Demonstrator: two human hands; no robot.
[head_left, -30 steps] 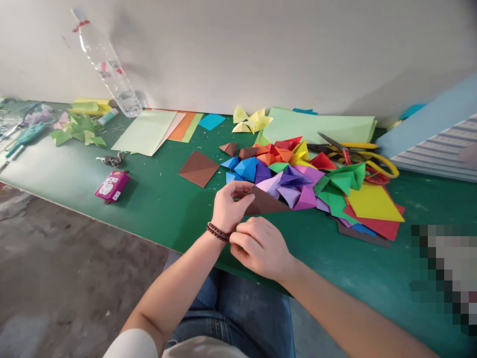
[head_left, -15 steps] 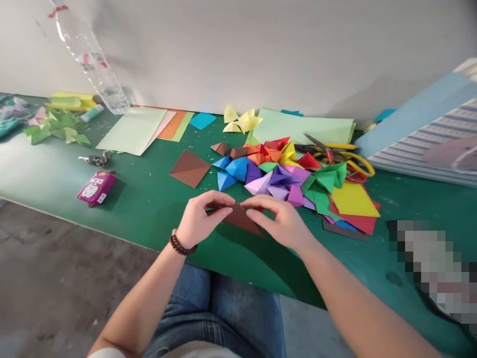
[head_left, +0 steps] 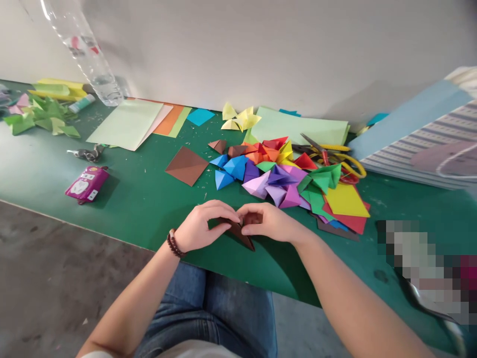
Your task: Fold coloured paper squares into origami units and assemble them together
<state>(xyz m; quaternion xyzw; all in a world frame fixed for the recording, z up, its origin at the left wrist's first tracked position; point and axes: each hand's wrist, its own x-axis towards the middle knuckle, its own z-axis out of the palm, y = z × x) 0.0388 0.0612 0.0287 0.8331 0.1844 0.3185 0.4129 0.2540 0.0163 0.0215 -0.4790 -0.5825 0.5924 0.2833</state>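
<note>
Brown paper: a folded brown paper piece (head_left: 237, 233) sits between the two hands, above the green workbench (head_left: 122, 199) near its front edge, with one point aimed down and toward the right; whether it touches the bench cannot be told.

Left hand: the left hand (head_left: 203, 226), a dark bead bracelet (head_left: 173, 243) on its wrist, holds the piece's left side.

Right hand: the right hand (head_left: 270, 222) holds the piece's right side.

Fingers: on both hands they are curved and close together, pinching the paper from above, and the two sets of fingertips meet at the middle of the piece; the thumbs are mostly hidden.

Folded so far: a heap of folded units in blue, purple, lilac, green, orange and red lies just beyond the hands, including a blue unit (head_left: 235, 167). Pale yellow folded pieces (head_left: 238, 118) lie behind it.

Unfolded: a flat brown square sheet (head_left: 187, 166) lies left of the heap, and a yellow sheet (head_left: 346, 201) lies at its right end, over a red sheet (head_left: 352, 223).

Rest of bench: yellow-handled scissors (head_left: 335, 159), a pale green sheet (head_left: 124, 124), green folded pieces (head_left: 46, 119), a magenta pouch (head_left: 87, 184) and a clear plastic bottle (head_left: 87, 54). A striped board (head_left: 410, 164) stands at the right.
</note>
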